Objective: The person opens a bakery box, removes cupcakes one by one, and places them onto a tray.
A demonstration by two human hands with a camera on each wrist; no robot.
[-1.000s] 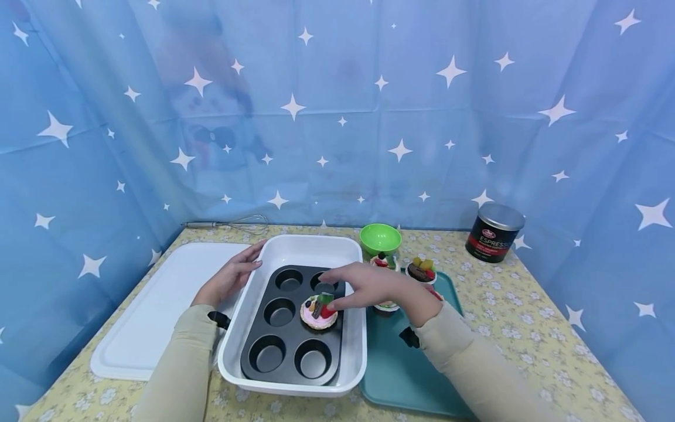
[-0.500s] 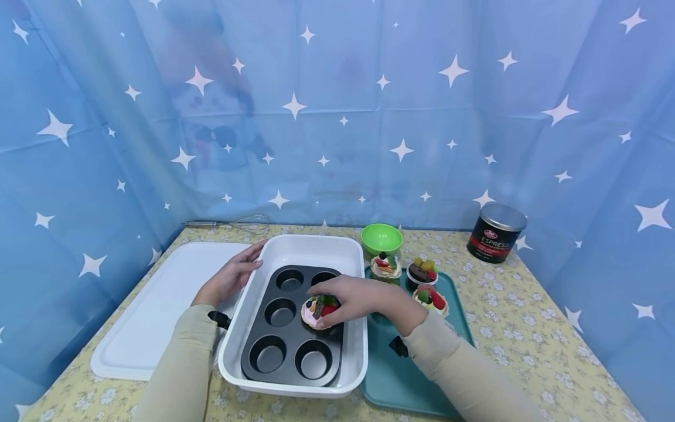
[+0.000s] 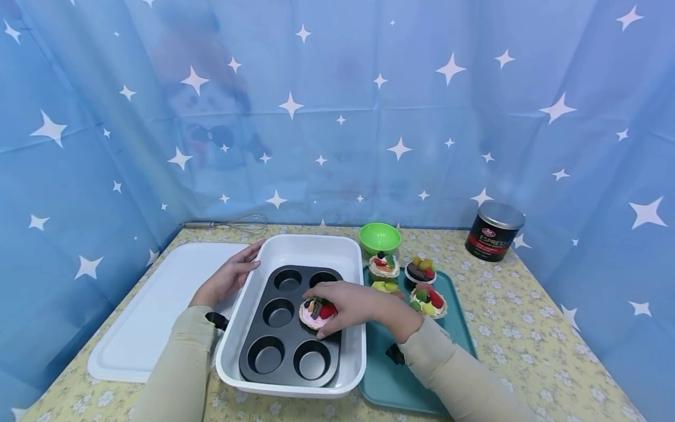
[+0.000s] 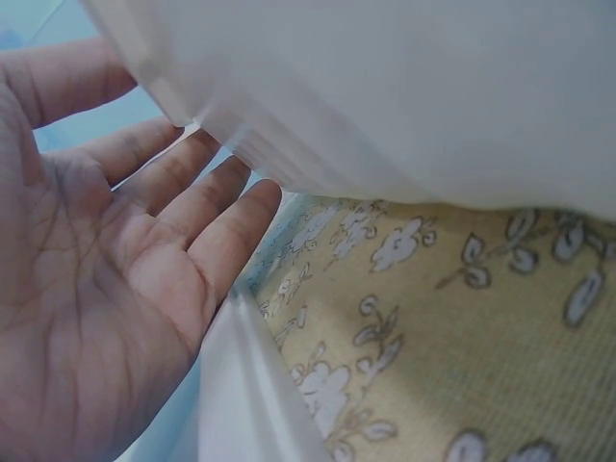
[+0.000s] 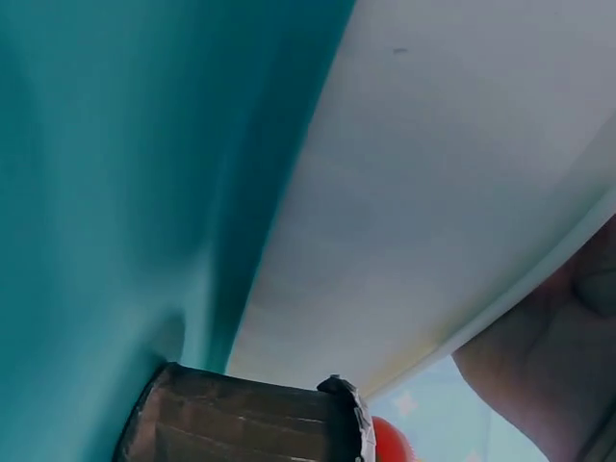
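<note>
— Right hand (image 3: 352, 303) now?
— Curled round the pink-frosted cupcake (image 3: 315, 311), seated in the middle right cup of the dark muffin pan (image 3: 285, 351).
— And that pan?
— Inside the white baking dish (image 3: 295, 253), just beside the teal tray (image 3: 401, 375) with four more cupcakes (image 3: 428, 300).
— Left hand (image 3: 228, 278)?
— Flat, fingers straight, pressed against the dish's left wall, over the white board (image 3: 153, 310).
— Behind?
— Green bowl (image 3: 379, 237), espresso tin (image 3: 493, 231), whisk (image 3: 232, 224).

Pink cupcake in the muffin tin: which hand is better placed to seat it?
Right. The right hand already grips the pink cupcake over the muffin tin; the left hand rests on the white dish rim.
</note>
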